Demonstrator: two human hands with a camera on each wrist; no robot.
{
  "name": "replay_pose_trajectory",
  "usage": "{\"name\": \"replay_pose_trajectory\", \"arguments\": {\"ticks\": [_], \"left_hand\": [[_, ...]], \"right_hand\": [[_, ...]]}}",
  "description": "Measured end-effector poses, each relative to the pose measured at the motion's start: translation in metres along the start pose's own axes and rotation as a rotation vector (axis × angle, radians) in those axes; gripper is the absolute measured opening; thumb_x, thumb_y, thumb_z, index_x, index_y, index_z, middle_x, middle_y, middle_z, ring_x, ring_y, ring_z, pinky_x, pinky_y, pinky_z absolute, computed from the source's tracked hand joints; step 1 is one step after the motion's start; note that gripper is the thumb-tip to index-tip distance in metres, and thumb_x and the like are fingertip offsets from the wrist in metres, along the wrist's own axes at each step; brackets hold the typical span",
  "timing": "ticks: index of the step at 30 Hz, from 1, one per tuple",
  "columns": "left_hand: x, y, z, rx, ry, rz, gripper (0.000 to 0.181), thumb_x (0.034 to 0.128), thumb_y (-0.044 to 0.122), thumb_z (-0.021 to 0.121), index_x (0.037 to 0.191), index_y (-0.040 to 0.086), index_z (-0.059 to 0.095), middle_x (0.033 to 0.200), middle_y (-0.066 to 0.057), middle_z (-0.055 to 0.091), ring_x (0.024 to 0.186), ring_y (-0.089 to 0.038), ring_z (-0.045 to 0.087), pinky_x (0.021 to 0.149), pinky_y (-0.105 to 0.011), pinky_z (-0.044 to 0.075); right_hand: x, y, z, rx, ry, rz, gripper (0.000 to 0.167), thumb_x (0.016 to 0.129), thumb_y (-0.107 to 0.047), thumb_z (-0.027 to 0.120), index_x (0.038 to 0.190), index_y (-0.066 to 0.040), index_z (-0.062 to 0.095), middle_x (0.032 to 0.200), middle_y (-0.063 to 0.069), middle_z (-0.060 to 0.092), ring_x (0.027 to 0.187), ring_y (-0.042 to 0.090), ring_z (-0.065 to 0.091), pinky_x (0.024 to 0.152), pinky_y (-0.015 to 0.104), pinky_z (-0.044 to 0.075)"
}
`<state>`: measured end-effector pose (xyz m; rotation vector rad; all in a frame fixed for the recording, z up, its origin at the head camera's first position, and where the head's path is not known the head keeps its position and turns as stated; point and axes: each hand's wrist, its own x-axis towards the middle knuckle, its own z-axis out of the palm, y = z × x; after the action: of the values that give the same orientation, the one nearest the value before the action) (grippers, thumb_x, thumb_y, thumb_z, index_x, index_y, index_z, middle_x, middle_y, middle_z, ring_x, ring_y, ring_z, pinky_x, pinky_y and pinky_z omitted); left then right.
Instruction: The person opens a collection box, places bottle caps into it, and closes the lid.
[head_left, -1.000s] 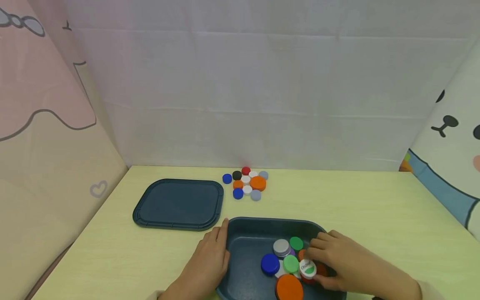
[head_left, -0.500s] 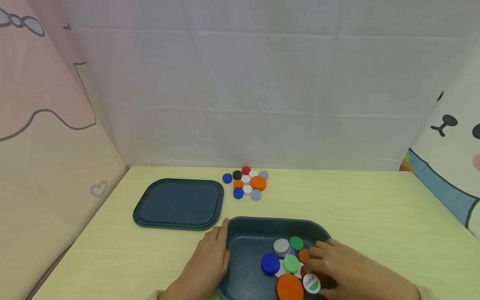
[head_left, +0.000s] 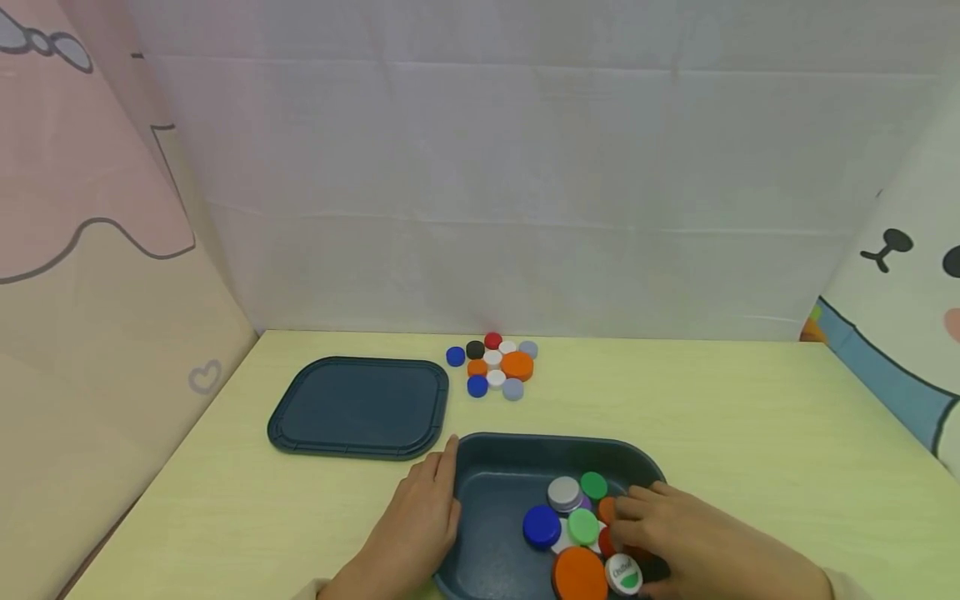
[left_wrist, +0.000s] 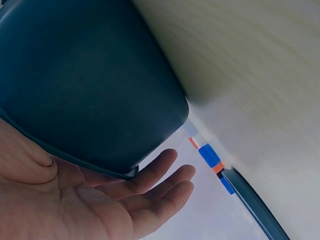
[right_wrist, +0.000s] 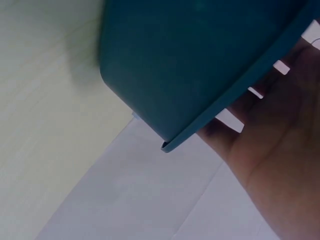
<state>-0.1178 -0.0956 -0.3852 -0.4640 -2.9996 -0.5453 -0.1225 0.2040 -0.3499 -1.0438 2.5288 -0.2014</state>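
Observation:
In the head view, a dark blue-green plastic bin [head_left: 487, 500] holds several bottle caps. My left hand [head_left: 412, 521] rests on its left rim with fingers fairly straight; the left wrist view shows the palm beside the outer wall. My right hand [head_left: 682, 537] reaches over the right rim, fingers loosely bent among the caps. Its fingertips touch or nearly touch a red cap [head_left: 606, 542], and the thumb lies near a white cap [head_left: 623, 573] with a green mark. Around them are an orange cap [head_left: 580, 573], a blue cap [head_left: 542, 527] and a light green cap [head_left: 582, 526].
A flat blue-green lid [head_left: 360, 407] lies on the pale table [head_left: 750, 442], behind and left of the bin. To its right, small caps sit in a cluster, including an orange cap [head_left: 517, 365] and a blue cap [head_left: 477, 386]. A white cloth [head_left: 525, 167] hangs at the back.
The white cap with the green mark has shifted toward me, off the red cap, which shows more now. My right hand has moved slightly nearer. The left hand has stayed put.

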Motion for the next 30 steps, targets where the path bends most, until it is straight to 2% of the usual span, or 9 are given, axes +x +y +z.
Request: {"name": "replay_pose_trajectory", "arguments": {"ticks": [5, 7, 13, 17, 20, 24, 27, 30], "left_hand": [[0.0, 0.001, 0.0, 0.004, 0.009, 0.007, 0.056, 0.086, 0.01, 0.048, 0.137, -0.004, 0.032, 0.116, -0.016, 0.052, 0.106, -0.029, 0.052, 0.087, -0.046, 0.045], [0.0, 0.001, 0.0, 0.007, 0.012, 0.01, 0.055, 0.086, 0.01, 0.048, 0.137, -0.004, 0.033, 0.115, -0.016, 0.053, 0.106, -0.029, 0.052, 0.087, -0.046, 0.045], [-0.001, 0.0, 0.0, 0.018, 0.018, 0.019, 0.055, 0.0859, 0.01, 0.048, 0.137, -0.005, 0.033, 0.115, -0.016, 0.053, 0.106, -0.029, 0.052, 0.087, -0.046, 0.044], [-0.001, 0.0, 0.0, 0.026, 0.01, 0.015, 0.056, 0.0861, 0.011, 0.048, 0.137, -0.004, 0.032, 0.116, -0.016, 0.052, 0.107, -0.03, 0.051, 0.088, -0.046, 0.044], [-0.001, 0.0, -0.001, 0.028, -0.002, 0.009, 0.056, 0.0863, 0.011, 0.048, 0.138, -0.004, 0.032, 0.117, -0.016, 0.052, 0.11, -0.03, 0.05, 0.09, -0.046, 0.043], [0.0, 0.0, -0.001, 0.035, -0.008, 0.007, 0.056, 0.0864, 0.012, 0.048, 0.138, -0.003, 0.032, 0.117, -0.016, 0.053, 0.111, -0.031, 0.05, 0.092, -0.046, 0.042], [0.0, -0.001, -0.001, 0.047, -0.001, 0.012, 0.056, 0.0862, 0.012, 0.048, 0.137, -0.003, 0.033, 0.117, -0.016, 0.054, 0.111, -0.031, 0.05, 0.091, -0.046, 0.043], [0.0, -0.001, -0.002, 0.052, 0.009, 0.016, 0.055, 0.086, 0.013, 0.049, 0.137, -0.003, 0.034, 0.115, -0.016, 0.055, 0.11, -0.031, 0.051, 0.089, -0.046, 0.043]], "right_hand": [[-0.001, 0.001, 0.001, -0.014, 0.028, -0.025, 0.031, 0.075, -0.044, 0.068, 0.104, -0.042, 0.058, 0.103, -0.021, 0.054, 0.088, 0.004, 0.049, 0.078, 0.031, 0.048], [-0.001, 0.002, 0.002, -0.007, 0.044, -0.043, 0.031, 0.075, -0.042, 0.069, 0.104, -0.042, 0.057, 0.098, -0.024, 0.052, 0.082, 0.001, 0.043, 0.072, 0.025, 0.045], [-0.002, 0.001, 0.004, -0.014, 0.092, -0.037, 0.027, 0.079, -0.042, 0.066, 0.104, -0.038, 0.057, 0.095, -0.024, 0.052, 0.081, 0.0, 0.042, 0.071, 0.025, 0.046], [-0.004, 0.001, 0.005, -0.017, 0.129, -0.003, 0.023, 0.082, -0.043, 0.062, 0.104, -0.037, 0.057, 0.095, -0.021, 0.053, 0.082, 0.001, 0.043, 0.071, 0.026, 0.047], [-0.007, 0.001, 0.008, -0.087, 0.247, -0.02, 0.022, 0.083, -0.04, 0.062, 0.103, -0.033, 0.059, 0.101, -0.016, 0.056, 0.085, 0.003, 0.047, 0.073, 0.027, 0.048], [-0.01, 0.0, 0.013, -0.233, 0.5, -0.008, 0.026, 0.08, -0.032, 0.067, 0.104, -0.026, 0.061, 0.106, -0.012, 0.056, 0.09, 0.006, 0.05, 0.075, 0.03, 0.049], [-0.012, -0.003, 0.014, -0.249, 0.618, 0.089, 0.034, 0.077, -0.027, 0.071, 0.109, -0.021, 0.061, 0.112, -0.009, 0.056, 0.097, 0.009, 0.052, 0.079, 0.033, 0.05], [-0.013, -0.006, 0.015, -0.206, 0.651, 0.199, 0.043, 0.076, -0.025, 0.071, 0.116, -0.016, 0.057, 0.118, -0.002, 0.054, 0.103, 0.014, 0.052, 0.082, 0.037, 0.051]]}}
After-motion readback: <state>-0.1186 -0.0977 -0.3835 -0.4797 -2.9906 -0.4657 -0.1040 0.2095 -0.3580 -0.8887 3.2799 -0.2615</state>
